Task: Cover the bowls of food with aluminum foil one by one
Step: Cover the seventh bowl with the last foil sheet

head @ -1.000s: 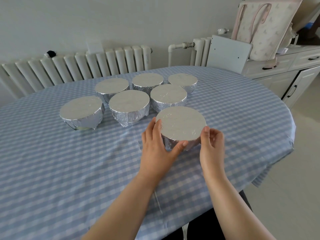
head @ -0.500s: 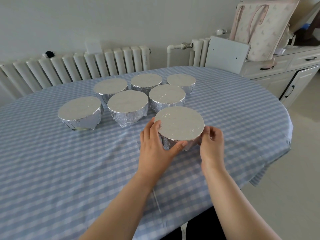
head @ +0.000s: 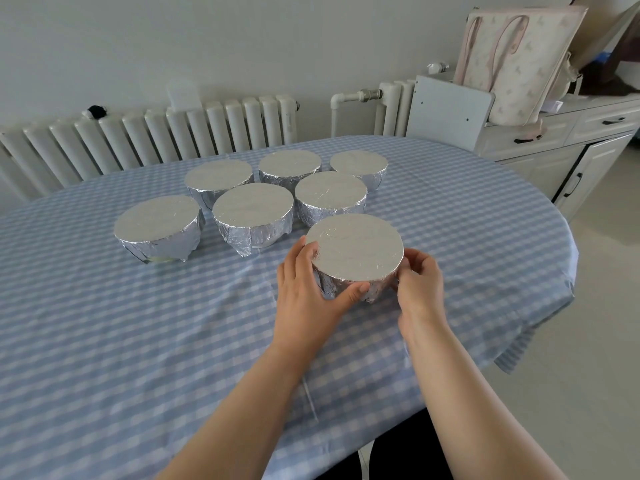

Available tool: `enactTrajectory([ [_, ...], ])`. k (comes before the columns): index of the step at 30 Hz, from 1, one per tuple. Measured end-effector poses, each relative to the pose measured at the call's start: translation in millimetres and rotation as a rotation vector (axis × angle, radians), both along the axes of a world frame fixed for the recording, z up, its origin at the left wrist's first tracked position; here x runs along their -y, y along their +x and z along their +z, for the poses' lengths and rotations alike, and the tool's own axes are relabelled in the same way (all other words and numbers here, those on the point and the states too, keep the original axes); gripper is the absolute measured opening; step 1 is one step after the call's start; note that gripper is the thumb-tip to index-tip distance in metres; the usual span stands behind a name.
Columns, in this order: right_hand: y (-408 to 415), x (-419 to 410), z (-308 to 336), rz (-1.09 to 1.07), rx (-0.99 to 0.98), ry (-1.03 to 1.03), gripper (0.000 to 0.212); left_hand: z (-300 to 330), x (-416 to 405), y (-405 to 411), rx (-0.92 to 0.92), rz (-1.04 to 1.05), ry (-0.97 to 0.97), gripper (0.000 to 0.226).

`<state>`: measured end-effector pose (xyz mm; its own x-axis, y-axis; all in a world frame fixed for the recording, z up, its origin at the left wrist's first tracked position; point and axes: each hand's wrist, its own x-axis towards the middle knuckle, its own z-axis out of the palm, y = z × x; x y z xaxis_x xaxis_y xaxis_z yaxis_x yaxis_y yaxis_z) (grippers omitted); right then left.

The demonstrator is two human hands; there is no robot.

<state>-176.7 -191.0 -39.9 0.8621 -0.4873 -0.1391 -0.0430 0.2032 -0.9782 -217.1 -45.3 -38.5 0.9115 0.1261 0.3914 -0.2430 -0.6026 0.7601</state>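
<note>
since a second ago your right hand (head: 420, 282) has curled tighter against the nearest bowl's (head: 355, 251) side, while your left hand (head: 308, 289) cups the other side, fingers spread, likely pressing the foil skirt snug. that bowl sits near the counter's (head: 104, 341) front edge, foil top flat and taut, just before six covered bowls (head: 252, 209).

We see the nearest bowl (head: 355, 249) wrapped in dull-silver metal foil, flat and matt on top, crinkled and shinier down its sides; the counter (head: 104, 341) wears soft, matt checked cloth; at two o'clock, a fabric bag (head: 512, 60)
</note>
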Motion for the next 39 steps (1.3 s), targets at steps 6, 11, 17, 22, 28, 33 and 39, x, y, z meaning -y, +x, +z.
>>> enactTrajectory([
  [6, 4.1, 2.9, 2.4, 0.023, -0.050, -0.022, 0.024, 0.5, 0.0, -0.9, -0.016, -0.016, -0.015, 0.102],
  [11, 5.2, 6.2, -0.5, 0.083, -0.082, -0.139, 0.028, -0.5, -0.5, -0.8, -0.026, -0.028, -0.031, 0.103],
  [17, 1.6, 21.9, -1.6, 0.013, -0.026, -0.222, 0.041, -0.6, -0.9, -3.0, -0.042, -0.058, -0.053, 0.105],
  [22, -18.8, 11.3, 8.9, 0.047, 0.202, -0.369, 0.035, -2.8, -2.5, -1.9, -0.046, -0.073, -0.063, 0.104],
  [28, -27.7, 10.4, -1.3, 0.056, 0.115, -0.179, 0.016, -7.5, -6.0, 0.5, -0.062, -0.095, -0.214, 0.079],
  [33, -32.8, 4.2, -4.8, 0.139, 0.039, -0.056, 0.015, -6.8, -7.5, 0.9, -0.116, -0.164, -0.380, 0.066],
  [39, -31.6, -5.6, -5.0, 0.128, 0.011, -0.141, 0.008, -6.8, -6.5, 1.1, -0.120, -0.182, -0.411, 0.067],
])
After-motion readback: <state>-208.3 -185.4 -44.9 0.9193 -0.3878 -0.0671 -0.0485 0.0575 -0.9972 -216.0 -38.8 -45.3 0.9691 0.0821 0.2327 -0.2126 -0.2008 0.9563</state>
